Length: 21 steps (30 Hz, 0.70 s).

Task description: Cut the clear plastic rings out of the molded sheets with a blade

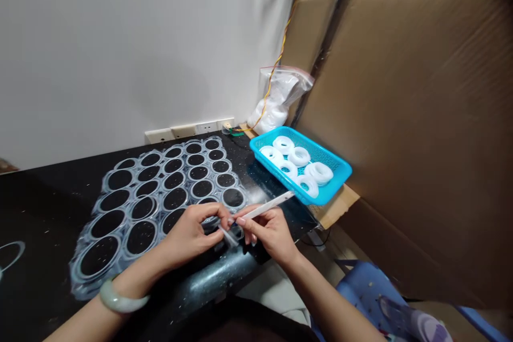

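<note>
My left hand (198,231) is closed, its thumb and fingers pinching a small translucent ring-like piece (229,236). Between the thumb and fingers of my right hand (272,230) lies a slim white stick-shaped tool (268,206), pointing up and to the right. Its working end is at the left hand's fingertips, where details are too small to make out. Under and left of my hands, a clear plastic sheet of joined rings (158,219) lies flat with several large round holes.
A blue basket (342,170) with several white rings (300,156) stands at the table's right corner. Behind it are a clear bag (276,99) of white pieces and a yellow wire (285,35). A cardboard wall (401,117) rises on the right. A loose ring (20,251) lies far left.
</note>
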Each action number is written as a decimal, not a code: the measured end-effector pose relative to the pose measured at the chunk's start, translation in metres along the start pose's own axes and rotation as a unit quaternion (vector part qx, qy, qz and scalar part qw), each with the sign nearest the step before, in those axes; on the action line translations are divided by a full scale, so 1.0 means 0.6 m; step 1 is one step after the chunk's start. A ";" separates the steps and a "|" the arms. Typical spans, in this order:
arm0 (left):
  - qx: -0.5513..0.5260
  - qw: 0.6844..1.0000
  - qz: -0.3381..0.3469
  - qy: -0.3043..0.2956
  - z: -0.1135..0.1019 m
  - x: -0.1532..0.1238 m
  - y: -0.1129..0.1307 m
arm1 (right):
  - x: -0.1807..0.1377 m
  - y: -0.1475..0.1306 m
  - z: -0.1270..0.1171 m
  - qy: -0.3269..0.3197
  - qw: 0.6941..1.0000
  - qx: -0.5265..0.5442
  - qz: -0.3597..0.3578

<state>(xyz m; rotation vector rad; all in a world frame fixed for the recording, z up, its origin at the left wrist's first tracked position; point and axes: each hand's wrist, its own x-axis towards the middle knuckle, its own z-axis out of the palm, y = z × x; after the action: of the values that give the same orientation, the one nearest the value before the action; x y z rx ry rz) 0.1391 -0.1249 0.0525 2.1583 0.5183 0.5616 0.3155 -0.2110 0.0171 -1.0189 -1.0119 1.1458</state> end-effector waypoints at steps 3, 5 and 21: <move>0.000 0.999 -0.009 -0.040 -0.013 0.029 -0.001 | -0.001 -0.006 -0.021 0.028 1.000 -0.001 -0.011; 0.014 0.999 -0.006 -0.050 -0.023 0.049 0.002 | -0.002 -0.009 -0.040 0.051 0.999 -0.008 -0.015; -0.040 0.987 0.084 -0.132 0.034 0.316 0.124 | -0.020 0.047 -0.082 0.125 0.984 -0.098 -0.082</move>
<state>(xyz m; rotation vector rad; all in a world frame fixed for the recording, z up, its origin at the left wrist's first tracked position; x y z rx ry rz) 0.3179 -0.0782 0.1414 2.1693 0.1683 0.3712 0.3559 -0.2242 -0.0224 -1.1792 -0.9989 0.7731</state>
